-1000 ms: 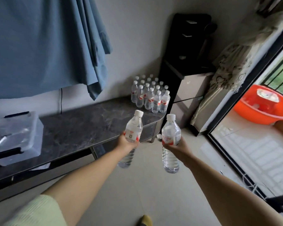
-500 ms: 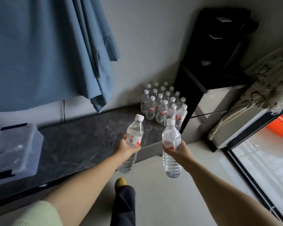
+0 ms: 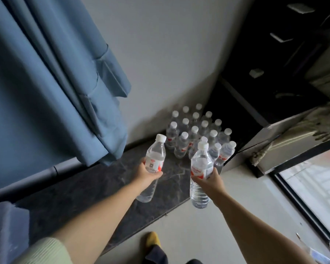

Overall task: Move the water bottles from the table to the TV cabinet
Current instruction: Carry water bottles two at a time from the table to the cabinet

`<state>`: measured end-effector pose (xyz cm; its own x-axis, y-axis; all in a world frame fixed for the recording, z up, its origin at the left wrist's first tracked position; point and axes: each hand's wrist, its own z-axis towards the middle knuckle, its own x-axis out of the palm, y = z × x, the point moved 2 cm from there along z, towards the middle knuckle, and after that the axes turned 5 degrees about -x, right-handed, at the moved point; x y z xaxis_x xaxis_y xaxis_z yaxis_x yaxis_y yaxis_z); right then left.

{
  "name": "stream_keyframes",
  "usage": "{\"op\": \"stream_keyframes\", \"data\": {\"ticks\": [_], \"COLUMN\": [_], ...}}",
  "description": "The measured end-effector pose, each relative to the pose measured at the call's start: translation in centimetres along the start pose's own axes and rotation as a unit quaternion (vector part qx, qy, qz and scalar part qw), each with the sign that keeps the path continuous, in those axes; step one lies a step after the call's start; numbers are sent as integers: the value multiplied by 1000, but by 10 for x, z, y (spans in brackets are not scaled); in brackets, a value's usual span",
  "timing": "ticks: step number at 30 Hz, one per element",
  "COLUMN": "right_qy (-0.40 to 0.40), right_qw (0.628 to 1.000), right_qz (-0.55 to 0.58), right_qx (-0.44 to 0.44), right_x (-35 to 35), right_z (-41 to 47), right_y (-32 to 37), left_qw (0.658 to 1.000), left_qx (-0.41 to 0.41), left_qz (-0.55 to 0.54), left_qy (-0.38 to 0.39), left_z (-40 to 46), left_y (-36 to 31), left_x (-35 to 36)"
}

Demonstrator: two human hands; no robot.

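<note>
Now at the long dark marble-topped TV cabinet [image 3: 95,189], nearing the standing cluster of clear white-capped bottles [image 3: 196,134] at its far end. Left hand [image 3: 148,173] wrapped round one clear red-labelled plastic water bottle [image 3: 154,159], right hand [image 3: 210,181] round another [image 3: 200,168], both above the top. Next, probably: setting both upright beside the cluster without toppling any.

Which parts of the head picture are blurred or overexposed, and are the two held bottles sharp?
Head view: the blue curtain is smeared by motion blur; the window at the right is washed out by daylight; the left-hand bottle and right-hand bottle are fairly sharp; the black cabinet is too dark for detail.
</note>
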<state>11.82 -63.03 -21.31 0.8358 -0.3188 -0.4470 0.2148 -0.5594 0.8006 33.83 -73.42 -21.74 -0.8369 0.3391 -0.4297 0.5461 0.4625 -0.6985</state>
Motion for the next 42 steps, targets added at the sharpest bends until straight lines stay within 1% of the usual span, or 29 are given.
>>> {"op": "stream_keyframes", "data": {"ticks": [5,9,11,13,17,21,23,26,31,34,38,42], "right_qy": [-22,-25,-15,-4,-12,-61,-84,-117,-189,-212,-206,-173], "right_qw": [999,995,995,995,992,986,985,979,949,943,951,963], "right_qz": [8,39,30,7,-3,39,55,85,168,176,156,131], "right_qx": [43,84,95,100,124,147,143,147,188,185,170,159], "right_x": [21,42,50,57,67,77,84,98,128,145,145,135], "right_z": [26,54,69,85,117,147,160,178,195,200,204,205], "right_y": [-11,-29,-35,-42,-51,-61,-65,-72,-88,-102,-106,-103], "left_qw": [999,999,997,996,998,997,996,995,992,990,994,997], "left_qx": [-25,-46,-75,-87,-68,-41,-36,-18,8,25,49,43], "left_qz": [14,5,-5,-6,5,-29,-49,-74,-109,-112,-97,-63], "left_qy": [15,1,1,-1,-16,-57,-65,-59,-66,-78,-32,-3], "left_z": [31,57,69,84,116,150,168,194,222,230,241,243], "left_y": [3,9,11,11,0,-12,-13,-8,9,23,33,35], "left_x": [20,45,57,67,84,101,111,127,148,155,154,150]}}
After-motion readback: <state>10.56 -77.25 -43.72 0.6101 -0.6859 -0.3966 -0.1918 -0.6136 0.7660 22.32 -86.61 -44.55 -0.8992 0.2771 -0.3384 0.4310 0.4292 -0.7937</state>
